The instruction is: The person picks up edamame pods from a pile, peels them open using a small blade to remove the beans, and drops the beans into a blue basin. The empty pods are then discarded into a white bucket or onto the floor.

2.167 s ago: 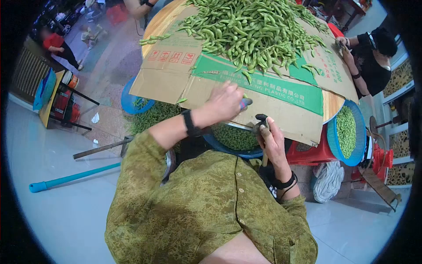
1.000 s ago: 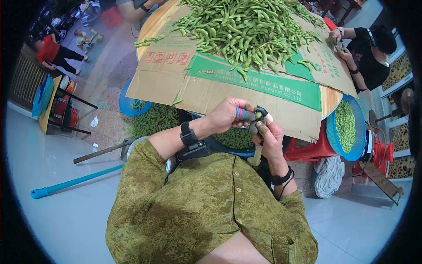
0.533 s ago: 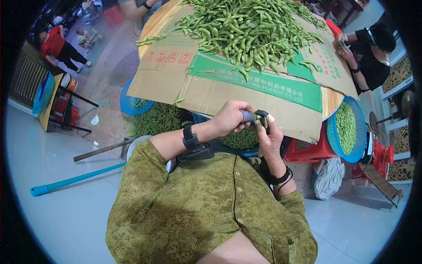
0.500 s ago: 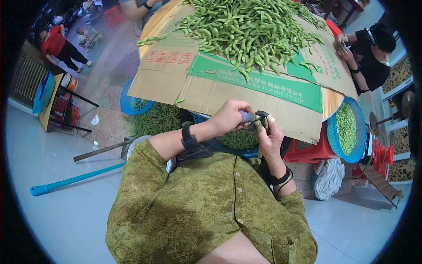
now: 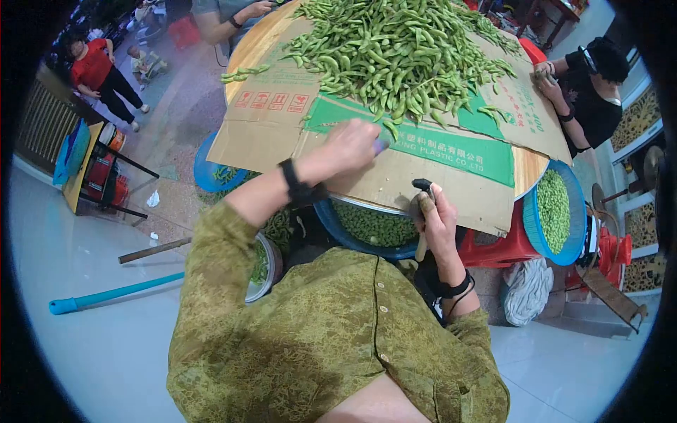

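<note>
A large heap of green soybean pods (image 5: 395, 60) lies on flattened cardboard (image 5: 275, 141) over a round wooden table. My left hand (image 5: 350, 149) reaches over the cardboard, its fingers right by a loose pod (image 5: 391, 129) at the heap's near edge; coloured wrapping shows on one finger, and the fingertips are mostly hidden. Near the cardboard's front edge, my right hand (image 5: 438, 217) is closed around a small tool with a pale handle (image 5: 421, 247). A black cover (image 5: 422, 185) sits on a digit of that hand. Below is a blue basin of shelled beans (image 5: 374, 224).
At the right stands a blue basket of shelled beans (image 5: 553, 211), beside a red stool (image 5: 493, 250). A person in black (image 5: 592, 92) works at the table's right; another person's arm (image 5: 243, 15) shows at the far side. A bucket (image 5: 264, 271) stands by my left elbow.
My hands were together at the cardboard's front edge. The left has moved away, up and left to the pods; the right has stayed near the edge and dropped slightly.
</note>
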Demonstrator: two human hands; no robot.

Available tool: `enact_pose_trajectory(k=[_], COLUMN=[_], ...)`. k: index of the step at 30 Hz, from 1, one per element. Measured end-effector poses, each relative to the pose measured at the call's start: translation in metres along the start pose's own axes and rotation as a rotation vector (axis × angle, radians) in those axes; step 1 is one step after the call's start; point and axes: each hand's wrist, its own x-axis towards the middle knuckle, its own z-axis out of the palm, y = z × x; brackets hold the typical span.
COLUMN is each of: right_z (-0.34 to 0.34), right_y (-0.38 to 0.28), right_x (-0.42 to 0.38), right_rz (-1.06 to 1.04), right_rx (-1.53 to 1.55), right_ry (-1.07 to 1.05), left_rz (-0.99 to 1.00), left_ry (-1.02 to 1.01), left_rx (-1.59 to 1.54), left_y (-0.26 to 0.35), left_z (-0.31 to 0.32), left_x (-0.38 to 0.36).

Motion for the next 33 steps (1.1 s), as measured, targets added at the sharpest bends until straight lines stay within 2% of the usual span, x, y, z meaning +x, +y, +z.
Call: enact_pose_trajectory(k=[2, 5, 9, 11, 12, 14, 15, 17, 21, 24, 25, 27, 33], right_z=[0.0, -0.003, -0.005, -0.004, -0.004, -0.002, -0.001, 0.001, 0.006, 0.007, 0.008, 0.011, 0.009], right_y=[0.001, 0.004, 0.003, 0.002, 0.003, 0.004, 0.005, 0.004, -0.001, 0.001, 0.0, -0.003, 0.002], right_x=[0.001, 0.002, 0.005, 0.007, 0.009, 0.008, 0.007, 0.006, -0.001, -0.003, -0.003, -0.004, -0.005], right_rz=[-0.016, -0.013, 0.024, 0.055, 0.062, 0.069, 0.088, 0.107, 0.128, 0.139, 0.142, 0.154, 0.155], right_rx=[0.008, 0.022, 0.127, 0.163, 0.261, 0.362, 0.4, 0.434, 0.528, 0.553, 0.553, 0.623, 0.619], right_ry=[-0.005, 0.009, 0.025, 0.045, 0.066, 0.093, 0.099, 0.106, -0.023, -0.071, -0.074, -0.064, -0.081], left_rz=[-0.117, -0.17, -0.154, 0.007, 0.015, -0.066, -0.062, -0.125, -0.049, -0.145, -0.149, 0.007, 0.002], left_ry=[0.09, 0.082, 0.09, 0.154, 0.149, -0.093, -0.099, -0.232, -0.162, -0.175, -0.172, -0.081, 0.016], left_rx=[-0.016, -0.016, -0.133, -0.276, -0.274, -0.867, -0.866, -1.136, -1.179, -1.171, -1.173, -1.127, -1.012], left_y=[0.005, 0.002, -0.007, 0.004, 0.01, 0.025, 0.034, 0.05, 0.044, 0.044, 0.043, 0.042, 0.046], left_z=[0.016, 0.037, 0.053, 0.044, 0.04, 0.032, 0.023, 0.008, 0.03, 0.029, 0.031, 0.036, 0.04], left_x=[0.03, 0.057, 0.065, 0.043, 0.033, 0.011, -0.001, -0.019, -0.029, -0.034, -0.035, -0.037, -0.044])
